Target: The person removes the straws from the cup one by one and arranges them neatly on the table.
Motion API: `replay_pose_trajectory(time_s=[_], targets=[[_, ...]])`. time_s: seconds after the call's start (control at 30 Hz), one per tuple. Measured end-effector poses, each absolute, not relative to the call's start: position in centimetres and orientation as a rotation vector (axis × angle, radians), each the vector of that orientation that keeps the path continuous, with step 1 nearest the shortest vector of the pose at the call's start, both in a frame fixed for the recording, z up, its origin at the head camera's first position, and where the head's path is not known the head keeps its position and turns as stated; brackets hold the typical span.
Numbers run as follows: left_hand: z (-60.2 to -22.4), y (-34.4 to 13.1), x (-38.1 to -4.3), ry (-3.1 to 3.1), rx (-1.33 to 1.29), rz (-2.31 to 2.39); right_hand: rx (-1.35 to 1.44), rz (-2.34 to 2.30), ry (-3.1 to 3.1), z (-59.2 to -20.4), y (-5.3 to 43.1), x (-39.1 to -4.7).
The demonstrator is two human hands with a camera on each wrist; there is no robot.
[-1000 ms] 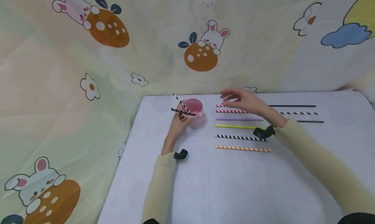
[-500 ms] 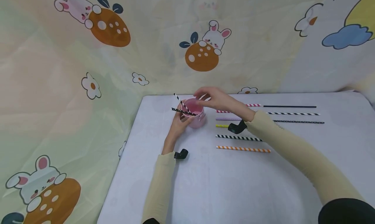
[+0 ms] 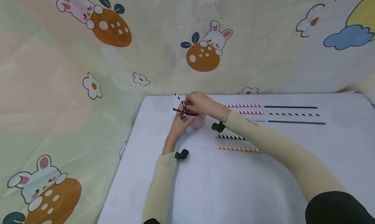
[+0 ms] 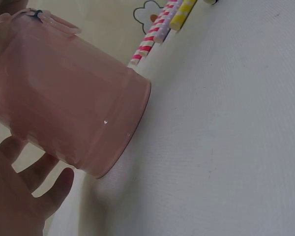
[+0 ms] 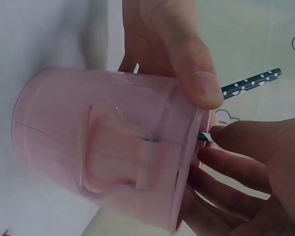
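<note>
My left hand [image 3: 179, 123] grips a translucent pink cup [image 5: 132, 103] near its rim, thumb on the near side. The cup's handle [image 5: 86, 147] shows in the right wrist view. In the cup lean a black straw with white dots [image 5: 255, 82] and a black-and-white striped straw [image 3: 178, 97]. My right hand [image 3: 202, 104] is over the cup's mouth, thumb and fingers pinching the striped straw at the rim. In the left wrist view the cup [image 4: 73, 93] hides part of the left hand [image 4: 19, 191].
Right of the cup, several paper straws lie in rows: red striped [image 3: 246, 105], purple [image 3: 257, 120], black striped [image 3: 231, 137] and orange striped [image 3: 238, 148]. Farther right lie a plain black straw [image 3: 290, 107] and patterned black ones. A printed cloth [image 3: 164, 55] hangs behind the white table [image 3: 205, 185].
My right hand has moved left from above the straw rows to the cup's mouth and now pinches the striped straw. The left hand keeps its grip on the cup.
</note>
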State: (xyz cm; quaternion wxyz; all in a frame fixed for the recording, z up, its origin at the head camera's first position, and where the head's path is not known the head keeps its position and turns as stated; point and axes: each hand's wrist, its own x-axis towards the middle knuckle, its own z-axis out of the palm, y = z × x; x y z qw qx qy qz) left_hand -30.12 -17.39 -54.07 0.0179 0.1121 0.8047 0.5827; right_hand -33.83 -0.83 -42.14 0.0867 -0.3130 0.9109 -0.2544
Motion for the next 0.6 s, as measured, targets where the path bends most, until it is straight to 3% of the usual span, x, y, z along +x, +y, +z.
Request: replay_pose_trajectory(time_s=[0.6], targets=[[-54.9,-17.5,-30.5,2.542,0.375,1.831,-0.84,-0.709,2.714,-44.1,-1.8,-34.2]])
